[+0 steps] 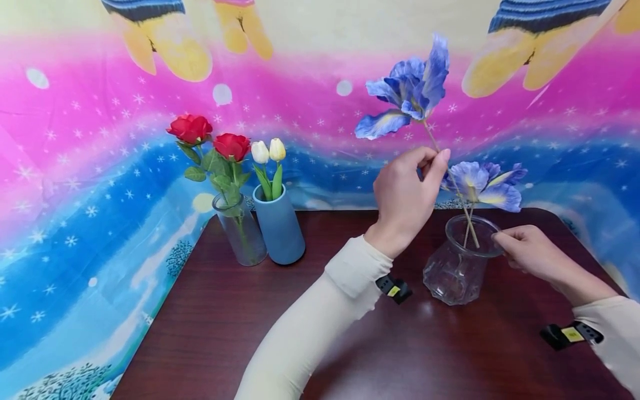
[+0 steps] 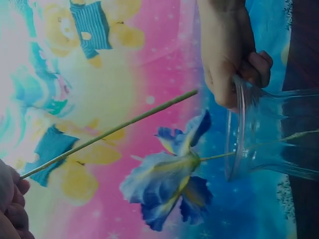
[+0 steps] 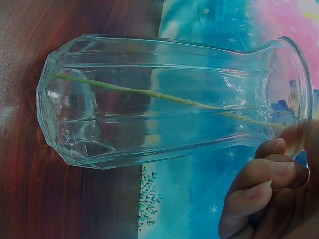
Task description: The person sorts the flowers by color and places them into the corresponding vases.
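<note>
My left hand (image 1: 407,194) pinches the stem of a blue-violet artificial iris (image 1: 410,91), its bloom above the fingers. The bare lower stem (image 2: 109,132) slants down toward a clear glass vase (image 1: 452,280); in the left wrist view its end stops short of the vase's rim. A second blue iris (image 1: 492,186) stands in this vase, and its green stem (image 3: 144,92) reaches the bottom, seen through the glass in the right wrist view. With thumb and curled fingers, my right hand (image 1: 535,253) grips the vase's rim from the right. The vase stands upright on the table.
Left of my hands, a clear glass vase (image 1: 254,253) holds two red roses (image 1: 190,129). Beside it stands a blue vase (image 1: 283,233) with two white-yellow tulips (image 1: 260,153). All stand on a dark wooden table (image 1: 210,333), with a colourful printed cloth (image 1: 310,100) behind.
</note>
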Action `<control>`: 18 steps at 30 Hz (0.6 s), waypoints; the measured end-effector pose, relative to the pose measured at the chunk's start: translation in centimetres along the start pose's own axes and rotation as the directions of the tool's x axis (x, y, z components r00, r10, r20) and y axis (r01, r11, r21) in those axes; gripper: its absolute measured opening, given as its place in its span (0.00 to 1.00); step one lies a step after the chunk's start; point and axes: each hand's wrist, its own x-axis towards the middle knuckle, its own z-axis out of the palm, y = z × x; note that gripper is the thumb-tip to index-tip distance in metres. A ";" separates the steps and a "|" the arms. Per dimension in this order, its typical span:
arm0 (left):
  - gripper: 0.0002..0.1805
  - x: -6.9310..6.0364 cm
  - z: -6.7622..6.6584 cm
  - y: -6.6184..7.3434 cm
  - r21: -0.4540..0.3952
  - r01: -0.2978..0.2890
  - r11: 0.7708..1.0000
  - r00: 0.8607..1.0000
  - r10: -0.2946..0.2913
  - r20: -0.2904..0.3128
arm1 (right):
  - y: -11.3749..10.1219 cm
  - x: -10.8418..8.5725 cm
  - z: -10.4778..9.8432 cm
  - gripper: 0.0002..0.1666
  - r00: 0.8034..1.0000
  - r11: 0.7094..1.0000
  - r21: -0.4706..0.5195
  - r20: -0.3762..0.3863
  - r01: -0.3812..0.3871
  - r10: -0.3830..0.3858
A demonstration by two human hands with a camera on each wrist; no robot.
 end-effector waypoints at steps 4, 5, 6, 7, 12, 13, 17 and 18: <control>0.15 0.6 1.2 -0.3 0.077 0.036 0.996 0.999 -0.036 -0.001 | 0.1 0.0 0.0 0.28 1.000 1.000 -0.005 0.000 -0.005 0.005; 0.15 0.6 1.5 -0.5 0.103 0.041 0.994 0.999 -0.042 0.003 | 0.0 0.0 0.0 0.28 1.000 1.000 -0.009 0.002 -0.007 0.007; 0.15 0.6 1.8 -0.6 0.130 0.046 0.990 0.999 -0.048 0.009 | 0.0 0.0 -0.1 0.28 1.000 1.000 -0.015 0.005 -0.009 0.009; 0.15 0.5 2.1 -0.7 0.141 0.050 0.989 0.998 -0.053 0.017 | 0.0 -0.1 -0.1 0.28 1.000 1.000 -0.021 0.007 -0.011 0.011; 0.15 -0.8 3.6 -1.6 0.209 0.045 0.977 0.996 -0.061 0.072 | -0.1 -0.1 -0.1 0.28 1.000 0.999 -0.035 0.016 -0.018 0.018; 0.15 -1.2 3.9 -1.8 0.225 0.042 0.974 0.995 -0.063 0.084 | -0.1 -0.1 -0.1 0.28 1.000 0.999 -0.034 0.016 -0.019 0.019; 0.14 -2.7 5.1 -2.4 0.289 0.032 0.957 0.991 -0.068 0.115 | -0.1 -0.1 -0.1 0.27 1.000 0.999 -0.033 0.014 -0.021 0.022; 0.14 -2.9 5.4 -2.6 0.300 0.032 0.953 0.990 -0.072 0.122 | -0.1 -0.1 -0.1 0.27 1.000 0.999 -0.034 0.013 -0.022 0.023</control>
